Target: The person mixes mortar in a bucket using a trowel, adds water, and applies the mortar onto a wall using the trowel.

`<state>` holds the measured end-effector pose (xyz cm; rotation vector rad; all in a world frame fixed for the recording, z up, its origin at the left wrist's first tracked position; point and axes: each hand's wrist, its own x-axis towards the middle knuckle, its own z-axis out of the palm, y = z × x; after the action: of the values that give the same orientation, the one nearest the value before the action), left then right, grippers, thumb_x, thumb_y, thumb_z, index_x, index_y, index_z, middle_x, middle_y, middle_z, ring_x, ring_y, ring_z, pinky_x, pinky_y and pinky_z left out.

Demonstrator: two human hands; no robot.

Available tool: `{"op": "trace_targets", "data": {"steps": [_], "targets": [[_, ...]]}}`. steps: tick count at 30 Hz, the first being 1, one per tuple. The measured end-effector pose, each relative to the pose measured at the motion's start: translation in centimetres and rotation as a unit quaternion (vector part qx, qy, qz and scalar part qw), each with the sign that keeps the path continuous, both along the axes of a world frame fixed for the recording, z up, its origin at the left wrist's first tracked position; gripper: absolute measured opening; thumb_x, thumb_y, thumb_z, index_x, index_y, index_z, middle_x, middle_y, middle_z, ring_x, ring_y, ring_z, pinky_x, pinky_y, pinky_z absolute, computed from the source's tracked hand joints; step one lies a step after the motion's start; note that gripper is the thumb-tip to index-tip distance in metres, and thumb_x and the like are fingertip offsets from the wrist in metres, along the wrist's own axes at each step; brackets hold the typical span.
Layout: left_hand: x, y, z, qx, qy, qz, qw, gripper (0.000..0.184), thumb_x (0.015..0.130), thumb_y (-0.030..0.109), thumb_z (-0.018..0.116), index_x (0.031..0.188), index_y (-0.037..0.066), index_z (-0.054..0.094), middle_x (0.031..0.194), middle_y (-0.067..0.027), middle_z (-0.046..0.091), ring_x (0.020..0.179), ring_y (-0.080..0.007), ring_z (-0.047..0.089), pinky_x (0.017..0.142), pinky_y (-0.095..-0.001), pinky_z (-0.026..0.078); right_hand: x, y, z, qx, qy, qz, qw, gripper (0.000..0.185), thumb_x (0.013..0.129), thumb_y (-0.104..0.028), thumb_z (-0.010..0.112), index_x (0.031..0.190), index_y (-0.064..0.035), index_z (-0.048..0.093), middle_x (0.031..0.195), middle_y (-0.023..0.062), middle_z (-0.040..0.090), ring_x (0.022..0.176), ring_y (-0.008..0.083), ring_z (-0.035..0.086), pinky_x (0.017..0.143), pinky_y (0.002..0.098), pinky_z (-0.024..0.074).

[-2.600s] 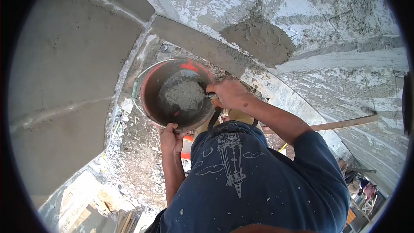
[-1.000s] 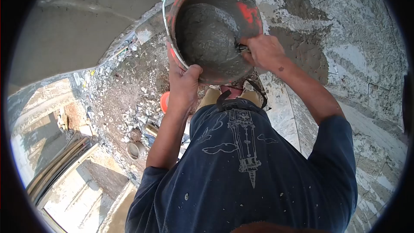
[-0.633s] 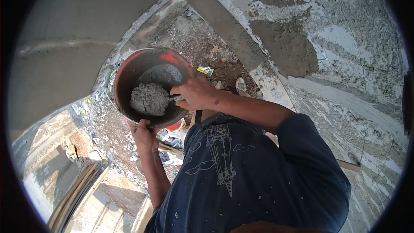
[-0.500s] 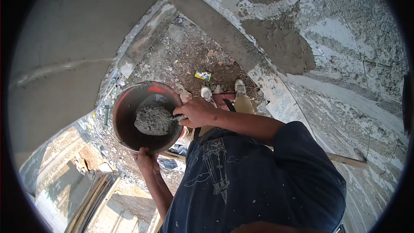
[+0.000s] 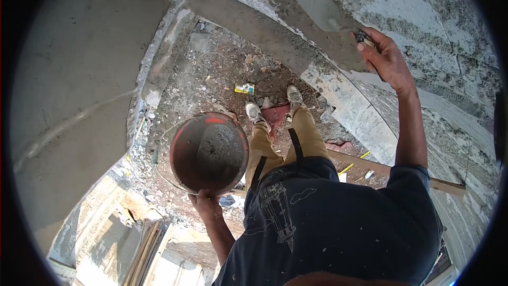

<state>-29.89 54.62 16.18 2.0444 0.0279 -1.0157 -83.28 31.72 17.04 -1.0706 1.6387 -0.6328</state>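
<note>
My left hand (image 5: 207,207) grips the near rim of a mortar-smeared bucket (image 5: 181,151) with red patches showing on its rim. Inside, a thin coat of grey mortar (image 5: 218,147) clings to the bottom and side. Out to the right, my right hand (image 5: 389,61) is closed round the handle of a trowel (image 5: 316,6). The trowel's pointed blade lies against a patch of wet mortar (image 5: 341,48) on the rough wall. My fingers partly cover the handle.
Rubble and a yellow packet (image 5: 244,88) lie on the ground near my shoes (image 5: 254,111). A smooth rendered wall (image 5: 95,47) rises on the left, and a mortared ledge (image 5: 248,24) runs across the top. Long wooden poles (image 5: 145,251) lean at lower left.
My right hand has swung from the bucket out to the right wall with the trowel. The mortar heap seen in the bucket is gone. The bucket has shifted slightly right and down in view.
</note>
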Motion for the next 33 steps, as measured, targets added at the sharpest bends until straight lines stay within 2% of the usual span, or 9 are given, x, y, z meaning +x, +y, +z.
{"op": "trace_targets", "data": {"steps": [5,10,13,16,19,22,27,30,33], "targets": [[-3.9,-2.1,-1.5,-0.009,0.024,0.042,0.999,0.096,0.077,-0.005,0.056,0.158,0.009,0.006,0.128,-0.0227,0.052,0.094,-0.0309,0.064,0.060,-0.0395,0.061,3.2,2.9,-3.4,-0.025,-0.089,0.010,0.996,0.037,0.099,-0.019,0.065,0.131,-0.0064,0.052,0.091,-0.0023,0.055,0.077,0.0100,0.051,0.075,0.0280,0.0460],[-6.1,-2.4,-2.0,-0.047,0.038,0.024,0.998,0.068,0.077,-0.004,0.061,0.136,0.005,0.027,0.109,-0.0188,0.056,0.082,-0.0274,0.064,0.054,-0.0382,0.061,6.5,-2.3,-7.9,-0.100,0.254,0.040,0.961,0.048,0.090,-0.020,0.072,0.132,-0.0068,0.051,0.091,0.0143,0.068,0.084,0.0323,0.069,0.073,0.0418,0.0529],[-7.3,-2.9,-2.1,-0.067,0.027,0.014,0.997,0.057,0.078,-0.003,0.062,0.125,0.006,0.032,0.101,-0.0158,0.057,0.077,-0.0244,0.064,0.052,-0.0370,0.061,7.2,-5.7,-11.8,-0.230,0.313,-0.031,0.921,0.042,0.086,-0.014,0.067,0.126,-0.0087,0.055,0.102,0.0235,0.070,0.099,0.0434,0.068,0.081,0.0521,0.0548],[-8.0,-3.5,-2.0,-0.063,0.009,-0.023,0.998,0.055,0.077,-0.005,0.061,0.124,0.005,0.034,0.098,-0.0140,0.059,0.074,-0.0216,0.063,0.053,-0.0373,0.062,8.3,-7.4,-13.0,-0.122,0.343,0.113,0.925,0.040,0.087,-0.013,0.066,0.126,-0.0117,0.056,0.104,0.0217,0.070,0.099,0.0410,0.069,0.084,0.0510,0.0553],[-8.7,-3.9,-1.8,-0.083,0.001,-0.043,0.996,0.046,0.077,-0.008,0.061,0.115,0.005,0.039,0.098,-0.0143,0.059,0.075,-0.0218,0.064,0.057,-0.0379,0.063,9.1,-7.3,-16.3,-0.148,0.364,0.199,0.898,0.039,0.087,-0.011,0.065,0.125,-0.0127,0.057,0.106,0.0205,0.070,0.098,0.0404,0.069,0.084,0.0513,0.0556],[-9.1,-3.7,-1.5,-0.087,0.002,-0.061,0.994,0.043,0.077,-0.010,0.060,0.112,0.006,0.041,0.099,-0.0150,0.061,0.076,-0.0231,0.067,0.058,-0.0359,0.063,6.7,-9.2,-18.8,-0.018,0.378,0.170,0.910,0.037,0.088,-0.010,0.064,0.125,-0.0118,0.057,0.109,0.0205,0.070,0.099,0.0403,0.069,0.085,0.0506,0.0552],[-9.4,-3.7,-1.9,-0.117,-0.007,-0.048,0.992,0.042,0.077,-0.011,0.059,0.112,0.007,0.043,0.096,-0.0116,0.062,0.069,-0.0180,0.066,0.057,-0.0343,0.065,3.7,-3.2,-15.3,-0.181,0.348,0.043,0.919,0.037,0.091,-0.013,0.065,0.128,-0.0141,0.059,0.108,0.0183,0.070,0.102,0.0369,0.069,0.085,0.0480,0.0555],[-9.3,-4.2,-2.0,-0.113,-0.027,-0.087,0.989,0.041,0.078,-0.012,0.057,0.114,0.005,0.045,0.098,-0.0146,0.064,0.074,-0.0224,0.070,0.061,-0.0327,0.065,5.1,1.3,-9.2,-0.222,0.230,0.217,0.922,0.043,0.089,-0.015,0.067,0.132,-0.0154,0.060,0.115,0.0159,0.070,0.102,0.0372,0.069,0.086,0.0489,0.0542],[-9.3,-5.0,-2.0,-0.136,-0.062,-0.116,0.982,0.038,0.077,-0.013,0.057,0.111,0.002,0.048,0.096,-0.0140,0.065,0.076,-0.0206,0.071,0.058,-0.0314,0.064,9.1,2.3,-2.5,-0.156,0.282,0.431,0.843,0.040,0.089,-0.015,0.068,0.128,-0.0160,0.063,0.112,0.0151,0.070,0.103,0.0342,0.069,0.086,0.0484,0.0535]]}}
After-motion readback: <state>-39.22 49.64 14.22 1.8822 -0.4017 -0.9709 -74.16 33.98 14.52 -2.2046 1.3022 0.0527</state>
